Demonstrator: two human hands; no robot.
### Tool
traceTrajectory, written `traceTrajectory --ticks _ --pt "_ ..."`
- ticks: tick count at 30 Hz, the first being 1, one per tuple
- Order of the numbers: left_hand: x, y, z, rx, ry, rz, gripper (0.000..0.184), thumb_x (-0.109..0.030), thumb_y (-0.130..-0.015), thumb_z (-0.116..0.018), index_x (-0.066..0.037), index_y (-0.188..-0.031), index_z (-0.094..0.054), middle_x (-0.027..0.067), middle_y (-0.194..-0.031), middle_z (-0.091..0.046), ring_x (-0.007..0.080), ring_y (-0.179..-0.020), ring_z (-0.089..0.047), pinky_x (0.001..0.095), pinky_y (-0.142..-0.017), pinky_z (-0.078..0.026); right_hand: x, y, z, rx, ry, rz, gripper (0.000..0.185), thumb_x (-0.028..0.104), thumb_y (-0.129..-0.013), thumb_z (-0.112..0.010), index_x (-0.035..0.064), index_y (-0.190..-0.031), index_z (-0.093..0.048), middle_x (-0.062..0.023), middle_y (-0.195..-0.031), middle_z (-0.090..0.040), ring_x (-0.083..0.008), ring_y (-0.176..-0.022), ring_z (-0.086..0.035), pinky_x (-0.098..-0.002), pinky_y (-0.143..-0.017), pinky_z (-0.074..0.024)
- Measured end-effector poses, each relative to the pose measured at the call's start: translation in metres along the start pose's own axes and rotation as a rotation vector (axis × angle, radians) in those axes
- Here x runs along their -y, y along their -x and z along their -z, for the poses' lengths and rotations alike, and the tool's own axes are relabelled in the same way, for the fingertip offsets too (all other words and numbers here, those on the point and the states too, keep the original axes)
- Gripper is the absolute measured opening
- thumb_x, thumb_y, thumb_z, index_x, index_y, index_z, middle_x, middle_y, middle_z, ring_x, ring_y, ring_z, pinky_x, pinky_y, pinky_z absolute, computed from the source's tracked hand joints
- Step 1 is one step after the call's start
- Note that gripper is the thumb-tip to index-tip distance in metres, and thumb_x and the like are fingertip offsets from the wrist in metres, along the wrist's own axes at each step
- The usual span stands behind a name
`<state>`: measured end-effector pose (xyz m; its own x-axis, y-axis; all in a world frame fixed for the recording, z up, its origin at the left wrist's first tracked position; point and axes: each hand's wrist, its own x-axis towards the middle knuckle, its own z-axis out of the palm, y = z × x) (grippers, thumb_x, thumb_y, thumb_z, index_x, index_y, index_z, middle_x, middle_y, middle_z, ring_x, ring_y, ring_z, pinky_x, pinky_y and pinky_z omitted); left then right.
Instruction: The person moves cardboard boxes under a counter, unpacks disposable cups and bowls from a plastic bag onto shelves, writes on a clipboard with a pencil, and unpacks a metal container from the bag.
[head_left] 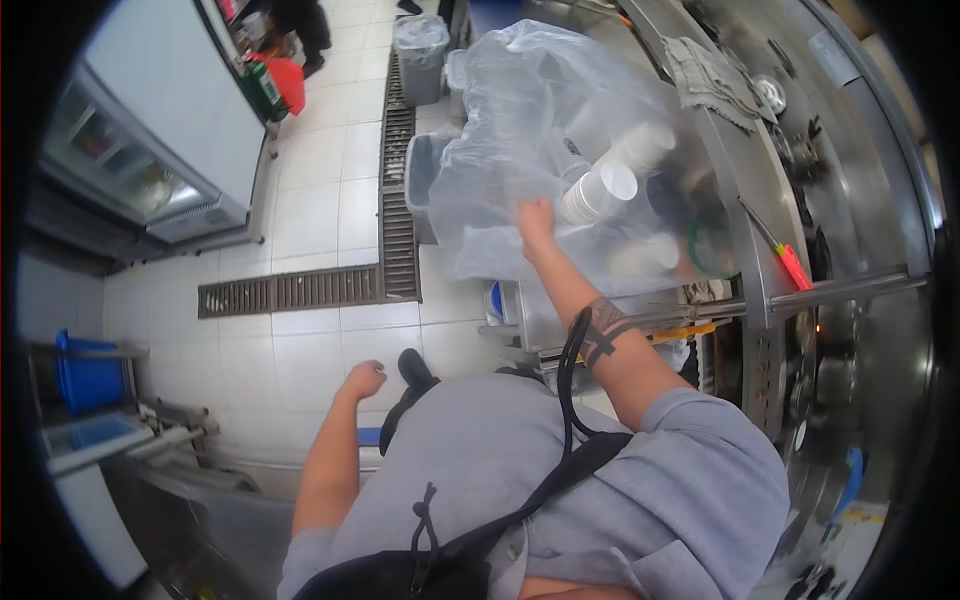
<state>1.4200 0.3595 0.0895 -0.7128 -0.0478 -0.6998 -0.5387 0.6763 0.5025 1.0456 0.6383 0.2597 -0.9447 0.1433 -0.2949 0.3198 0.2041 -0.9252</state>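
Note:
My right hand (pixel 536 222) reaches forward over a large clear plastic bag (pixel 510 120), its fingers closed on the film near the bag's near-left side. Just to the right of that hand, a stack of white cups (pixel 600 192) lies tilted in the bag. More white cups (pixel 640 145) lie behind it, and others (pixel 645 257) show dimly through the film closer to me. Down at my left side, my left hand (pixel 367 378) hangs above the floor with its fingers curled in and nothing visible in them.
The bag rests on a steel counter (pixel 560 310). Grey bins (pixel 422 65) stand left of it, beside a floor drain grate (pixel 330 288). A fridge (pixel 150 120) is at the left. A red-handled lighter (pixel 790 265) and a cloth (pixel 710 80) lie to the right. Another person's legs show at the top.

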Motion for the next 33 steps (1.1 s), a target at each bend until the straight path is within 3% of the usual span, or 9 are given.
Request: traceTrajectory --ticks 5,15,17,19,21,23,25,27,33 --pt "-0.008 -0.070 0.135 -0.093 0.030 -0.068 0.039 -0.022 -0.086 -0.066 -0.001 -0.119 -0.071 0.0226 -0.119 -0.071 0.0371 -0.116 -0.066 0.0421 -0.101 -0.051 -0.018 0.002 0.045 -0.387 -0.229 0.085 0.081 0.019 -0.085 -0.076 -0.0098 -0.148 -0.034 -0.0230 -0.143 -0.050 -0.0298 -0.133 -0.048 -0.0382 -0.110 -0.0396" --pt "-0.322 -0.119 0.243 0.173 -0.084 -0.596 0.030 -0.020 -0.090 -0.066 0.002 -0.109 -0.071 0.0136 -0.094 -0.074 0.0241 -0.088 -0.069 0.0365 -0.082 -0.053 0.011 -0.043 0.100 -0.587 -0.044 0.391 0.097 0.032 -0.078 -0.086 -0.0020 -0.152 -0.035 -0.0239 -0.151 -0.044 -0.0334 -0.141 -0.043 -0.0410 -0.114 -0.0377" --pt "-0.350 -0.115 0.249 0.237 -0.115 -0.772 0.026 -0.018 -0.090 -0.067 0.004 -0.102 -0.073 0.0107 -0.086 -0.072 0.0205 -0.079 -0.068 0.0345 -0.075 -0.054 0.018 -0.051 0.098 -0.672 0.314 0.348 0.097 0.035 -0.075 -0.089 0.0033 -0.151 -0.038 -0.0228 -0.149 -0.046 -0.0352 -0.139 -0.045 -0.0415 -0.113 -0.0391" --pt "-0.379 -0.097 0.266 0.558 0.051 -0.522 0.021 -0.018 -0.091 -0.067 0.003 -0.094 -0.073 0.0083 -0.082 -0.070 0.0173 -0.072 -0.067 0.0319 -0.072 -0.054 0.022 -0.059 0.093 -0.685 0.297 0.298 0.095 0.036 -0.074 -0.089 0.0049 -0.150 -0.040 -0.0219 -0.147 -0.047 -0.0359 -0.138 -0.046 -0.0419 -0.112 -0.0396" --pt "-0.409 -0.092 0.287 0.632 0.059 -0.547 0.019 -0.015 -0.093 -0.067 0.002 -0.085 -0.072 0.0088 -0.078 -0.070 0.0177 -0.065 -0.067 0.0302 -0.064 -0.054 0.015 -0.066 0.092 -0.703 0.300 0.242 0.094 0.036 -0.074 -0.090 0.0064 -0.149 -0.041 -0.0210 -0.145 -0.049 -0.0367 -0.136 -0.047 -0.0424 -0.112 -0.0402" --pt "-0.428 -0.108 0.297 0.835 0.460 -0.609 0.018 -0.017 -0.095 -0.066 0.000 -0.098 -0.070 0.0071 -0.082 -0.070 0.0160 -0.071 -0.067 0.0300 -0.073 -0.054 0.002 -0.068 0.090 -0.747 0.292 0.317 0.091 0.035 -0.073 -0.090 0.0066 -0.146 -0.043 -0.0193 -0.143 -0.050 -0.0347 -0.134 -0.048 -0.0428 -0.111 -0.0415" --pt "-0.461 -0.133 0.294 0.709 0.475 -0.596 0.021 -0.015 -0.095 -0.066 0.000 -0.108 -0.068 0.0077 -0.089 -0.070 0.0155 -0.081 -0.068 0.0303 -0.078 -0.054 -0.005 -0.069 0.086 -0.758 0.212 0.278 0.092 0.034 -0.072 -0.091 0.0075 -0.146 -0.043 -0.0187 -0.143 -0.050 -0.0336 -0.134 -0.048 -0.0427 -0.111 -0.0419" --pt "-0.485 -0.181 0.284 0.411 0.186 -0.810 0.026 -0.018 -0.095 -0.066 0.001 -0.112 -0.068 0.0089 -0.098 -0.071 0.0176 -0.095 -0.069 0.0328 -0.086 -0.054 0.006 -0.079 0.081 -0.799 0.120 0.262 0.093 0.033 -0.071 -0.092 0.0084 -0.146 -0.042 -0.0181 -0.143 -0.051 -0.0325 -0.134 -0.049 -0.0426 -0.111 -0.0423" --pt "-0.510 -0.276 0.236 0.609 -0.088 -0.802 0.053 -0.034 -0.100 -0.062 -0.003 -0.142 -0.052 0.0113 -0.128 -0.065 0.0219 -0.104 -0.064 0.0342 -0.093 -0.051 0.017 -0.073 0.068 -0.942 0.061 0.169 0.103 0.030 -0.066 -0.094 0.0081 -0.148 -0.036 -0.0184 -0.138 -0.054 -0.0326 -0.128 -0.054 -0.0422 -0.108 -0.0441"
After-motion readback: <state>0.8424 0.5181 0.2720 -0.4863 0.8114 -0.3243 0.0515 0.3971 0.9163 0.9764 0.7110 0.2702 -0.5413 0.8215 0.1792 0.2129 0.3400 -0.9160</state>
